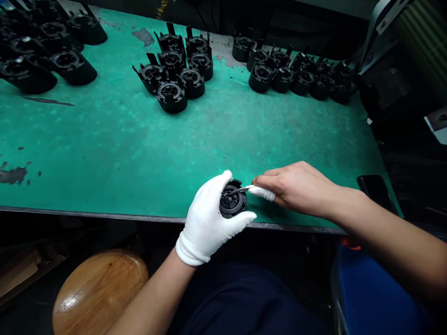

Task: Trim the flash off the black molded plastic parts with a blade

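My left hand [209,216], in a white glove, is closed around a round black plastic part [232,203] near the table's front edge. The part's ringed, detailed face is turned up. My right hand [282,186] is bare apart from a white covering on a finger. It grips a slim knife-like tool [240,190] with a dark curved end and a pale section near the fingers. The tool's tip rests at the upper face of the black part; whether it cuts or only touches, I cannot tell. Most of its handle is hidden in my fingers.
Similar black parts stand in groups on the green tabletop [115,135]: a left group [73,65], a middle group [171,97] and a right group [261,78]. A dark phone-like object [375,188] lies at right. A wooden stool [101,293] and a blue bin [373,288] are below.
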Motion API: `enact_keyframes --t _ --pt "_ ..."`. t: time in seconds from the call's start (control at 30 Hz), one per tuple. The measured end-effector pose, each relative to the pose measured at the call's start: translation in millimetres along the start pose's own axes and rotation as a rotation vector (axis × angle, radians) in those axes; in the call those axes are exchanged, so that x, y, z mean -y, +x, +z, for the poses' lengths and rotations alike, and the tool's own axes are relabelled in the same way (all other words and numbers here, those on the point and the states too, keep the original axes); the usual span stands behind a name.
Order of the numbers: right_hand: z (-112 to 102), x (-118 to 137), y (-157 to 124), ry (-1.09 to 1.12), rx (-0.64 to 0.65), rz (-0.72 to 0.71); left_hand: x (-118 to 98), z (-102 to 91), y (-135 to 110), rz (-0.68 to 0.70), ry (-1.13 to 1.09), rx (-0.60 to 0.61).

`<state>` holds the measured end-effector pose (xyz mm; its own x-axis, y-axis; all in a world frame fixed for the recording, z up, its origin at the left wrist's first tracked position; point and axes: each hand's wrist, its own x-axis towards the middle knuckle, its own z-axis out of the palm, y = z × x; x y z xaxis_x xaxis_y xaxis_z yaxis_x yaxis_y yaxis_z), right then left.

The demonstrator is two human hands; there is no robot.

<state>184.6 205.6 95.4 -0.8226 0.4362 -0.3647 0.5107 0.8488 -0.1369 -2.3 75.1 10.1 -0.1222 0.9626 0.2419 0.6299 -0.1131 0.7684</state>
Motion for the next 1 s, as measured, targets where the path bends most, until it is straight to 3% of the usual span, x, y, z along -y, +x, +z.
enact_keyframes --t 0.2,0.5,0.9,1.0 --pt "3 9 -16 0.19 0.075 0.015 0 0.4 -1 0.001 -0.002 -0.009" --pt "34 33 -33 0.286 0.03 0.201 0 1.0 -1 0.015 -0.025 -0.023" --pt "37 39 -34 0.335 0.09 0.178 -1 1.4 -3 -0.014 0.007 -0.021" --pt "41 40 -36 0.397 0.032 0.192 0 2.1 -3 -0.022 0.011 -0.013"
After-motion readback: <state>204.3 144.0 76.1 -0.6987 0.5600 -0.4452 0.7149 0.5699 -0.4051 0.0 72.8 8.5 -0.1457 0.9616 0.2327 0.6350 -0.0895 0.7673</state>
